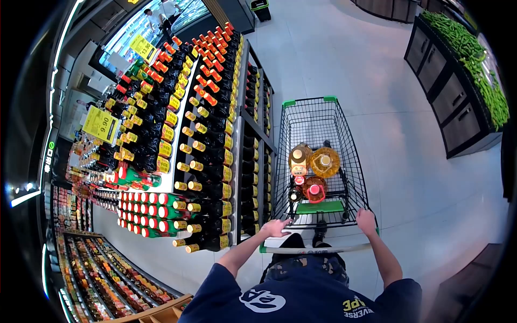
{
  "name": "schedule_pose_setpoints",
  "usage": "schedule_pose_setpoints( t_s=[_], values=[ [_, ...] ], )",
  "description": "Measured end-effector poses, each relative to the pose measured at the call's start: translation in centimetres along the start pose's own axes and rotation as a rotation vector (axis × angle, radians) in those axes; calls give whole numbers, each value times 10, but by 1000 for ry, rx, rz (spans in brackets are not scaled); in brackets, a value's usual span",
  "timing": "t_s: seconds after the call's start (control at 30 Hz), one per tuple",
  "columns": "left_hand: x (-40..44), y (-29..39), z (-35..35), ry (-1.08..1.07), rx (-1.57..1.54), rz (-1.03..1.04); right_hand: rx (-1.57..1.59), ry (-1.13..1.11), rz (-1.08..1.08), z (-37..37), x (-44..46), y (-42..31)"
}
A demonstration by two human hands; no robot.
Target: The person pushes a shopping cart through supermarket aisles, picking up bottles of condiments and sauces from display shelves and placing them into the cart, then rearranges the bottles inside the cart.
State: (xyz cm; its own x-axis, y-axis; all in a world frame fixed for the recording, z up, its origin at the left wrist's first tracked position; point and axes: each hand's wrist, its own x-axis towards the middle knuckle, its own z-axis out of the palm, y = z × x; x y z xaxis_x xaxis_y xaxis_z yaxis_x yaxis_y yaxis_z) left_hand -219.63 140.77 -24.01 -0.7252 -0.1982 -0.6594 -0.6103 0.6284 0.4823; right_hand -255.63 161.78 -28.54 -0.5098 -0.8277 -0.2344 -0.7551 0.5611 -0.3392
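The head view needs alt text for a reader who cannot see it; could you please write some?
A person's left hand and right hand are at the near end of a cart carrying bottles. Rows of dark bottles are on the left, green vegetables on the right.

you get a fisheye view, black around its edges, with shelves (105, 269) at lower left bowed; a strip light (26, 199) glares at left (nearly white), and the floor (344, 64) shines softly.
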Motion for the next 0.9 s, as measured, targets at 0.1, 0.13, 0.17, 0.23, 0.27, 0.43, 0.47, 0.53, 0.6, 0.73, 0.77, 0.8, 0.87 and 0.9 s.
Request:
schedule_pose_setpoints(
  t_s=[0.1, 0.13, 0.17, 0.23, 0.27, 0.43, 0.47, 0.53, 0.6, 0.73, 0.77, 0.8, 0.87, 0.9],
  values=[
    [21, -5, -14, -1, 42, -92, 8, -10, -8, -5, 32, 0],
    [16, 2, -20, -7, 29, -87, -9, -46, 4, -24, 28, -2],
    [23, -6, -21, 22, 52, -97, -10, -27, -1, -19, 39, -3],
    [36, -17, -31, 59, 51, -113, -19, -2, -10, -17, 61, -6],
    [41, -22, -35, 72, 58, -124, 0, 17, -40, -18, 69, -8],
    [67, -40, -59, 35, 32, -194, 0, -29, -58, -32, 108, -13],
    [72, -46, -64, 47, 43, -195, 8, -20, -65, -29, 118, -15],
    [81, -54, -75, 64, 66, -182, 15, 0, -84, -25, 136, -18],
    [87, -52, -88, 50, 30, -191, -28, -48, -68, -40, 150, -20],
    [110, -72, -107, 134, 35, -152, -60, -50, -63, -28, 190, -21],
    [115, -76, -114, 136, 39, -149, -48, -46, -75, -28, 200, -21],
    [120, -78, -124, 139, 44, -147, -34, -41, -85, -28, 211, -22],
    [126, -79, -139, 133, 40, -133, -28, -84, -83, -34, 227, -23],
    [133, -85, -145, 121, 35, -131, -22, -74, -77, -32, 237, -25]
  ],
)
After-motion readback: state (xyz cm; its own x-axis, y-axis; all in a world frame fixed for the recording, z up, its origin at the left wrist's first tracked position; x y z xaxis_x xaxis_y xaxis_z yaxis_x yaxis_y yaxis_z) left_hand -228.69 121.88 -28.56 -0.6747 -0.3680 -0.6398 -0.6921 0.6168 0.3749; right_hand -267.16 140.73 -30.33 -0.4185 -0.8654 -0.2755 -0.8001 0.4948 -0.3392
